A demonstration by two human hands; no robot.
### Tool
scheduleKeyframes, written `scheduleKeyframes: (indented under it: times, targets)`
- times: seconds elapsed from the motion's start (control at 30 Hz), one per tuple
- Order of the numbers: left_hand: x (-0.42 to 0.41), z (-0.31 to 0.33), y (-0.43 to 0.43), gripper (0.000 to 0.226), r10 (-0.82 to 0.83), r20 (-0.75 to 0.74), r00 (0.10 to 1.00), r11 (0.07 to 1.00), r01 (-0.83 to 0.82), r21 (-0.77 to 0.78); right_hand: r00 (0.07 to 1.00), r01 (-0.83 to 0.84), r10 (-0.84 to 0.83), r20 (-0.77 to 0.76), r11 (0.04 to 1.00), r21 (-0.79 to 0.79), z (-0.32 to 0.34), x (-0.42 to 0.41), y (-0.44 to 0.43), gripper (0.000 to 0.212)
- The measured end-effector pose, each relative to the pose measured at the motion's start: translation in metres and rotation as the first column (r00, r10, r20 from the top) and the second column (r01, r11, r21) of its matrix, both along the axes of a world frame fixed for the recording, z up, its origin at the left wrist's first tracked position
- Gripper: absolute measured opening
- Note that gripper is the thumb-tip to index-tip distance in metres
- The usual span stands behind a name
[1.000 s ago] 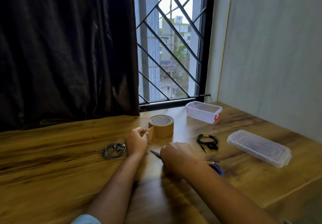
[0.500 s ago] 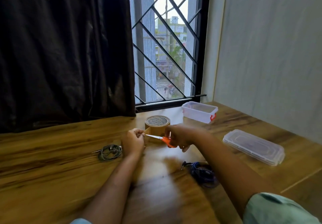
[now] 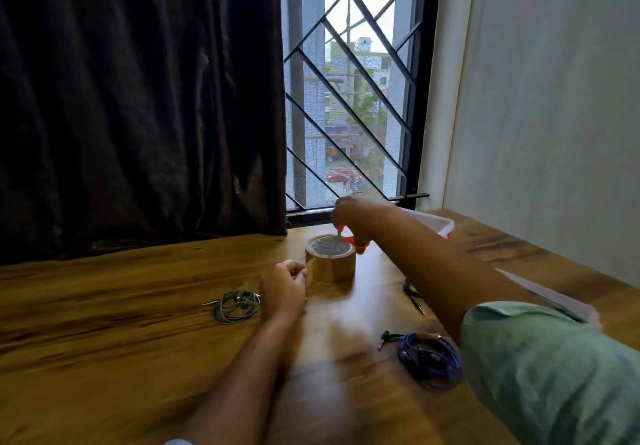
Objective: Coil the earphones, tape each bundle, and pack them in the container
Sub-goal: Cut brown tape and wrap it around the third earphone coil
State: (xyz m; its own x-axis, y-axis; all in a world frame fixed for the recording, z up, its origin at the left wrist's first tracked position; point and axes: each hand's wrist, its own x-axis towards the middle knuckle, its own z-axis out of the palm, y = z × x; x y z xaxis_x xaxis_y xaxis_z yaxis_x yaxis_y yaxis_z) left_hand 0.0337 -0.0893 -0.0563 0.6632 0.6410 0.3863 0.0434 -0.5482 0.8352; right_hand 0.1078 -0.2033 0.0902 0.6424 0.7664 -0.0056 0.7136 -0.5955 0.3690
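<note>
**Between the hands: a strip of tape ready for the cut**

Just in front of the left hand point(image 3: 284, 288) the brown tape roll point(image 3: 330, 262) stands on the counter point(image 3: 104, 340). This hand pinches the tape end point(image 3: 310, 265) with curled fingers and pulls it a little away from the roll. The right hand point(image 3: 349, 216) is above and behind the roll, its fingers closed in the orange handles of the scissors point(image 3: 346, 242). The blades point down over the top of the roll. They are blurred, so I cannot tell whether they are apart.

To do this step well, I think the left hand should keep the strip tight and off the counter. The blades should then come down to the gap between the roll and the fingers and cross the strip square, so that it does not fold onto itself.

I count three bundles:
- grey earphones point(image 3: 237, 306), just left of the left hand;
- blue earphones point(image 3: 429, 358), under the right forearm;
- black earphones point(image 3: 412, 294), mostly hidden behind that arm.

There is one roll, one pair of scissors, one container point(image 3: 441, 228) beyond the right arm, and one lid point(image 3: 540, 288) to its right.
</note>
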Motion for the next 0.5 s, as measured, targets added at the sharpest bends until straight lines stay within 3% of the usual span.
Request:
scheduleKeyframes:
  times: [0.13,0.3,0.5]
  targets:
    - [-0.001,0.0,0.0,0.012,-0.012,-0.002,1.0,1.0,0.012,0.006,0.992,-0.097,0.099,0.073,0.995,-0.027,0.005,-0.001,0.017,0.05]
    - [-0.002,0.001,0.0,0.012,-0.004,-0.002,1.0,1.0,0.004,0.005,0.998,-0.026,0.026,-0.059,1.0,0.008,0.01,-0.014,0.034,0.041]
    - [-0.004,0.002,-0.003,0.009,-0.001,0.01,1.0,1.0,0.0,0.03,1.0,-0.007,0.005,-0.017,0.996,-0.087,0.003,-0.031,0.037,0.042]
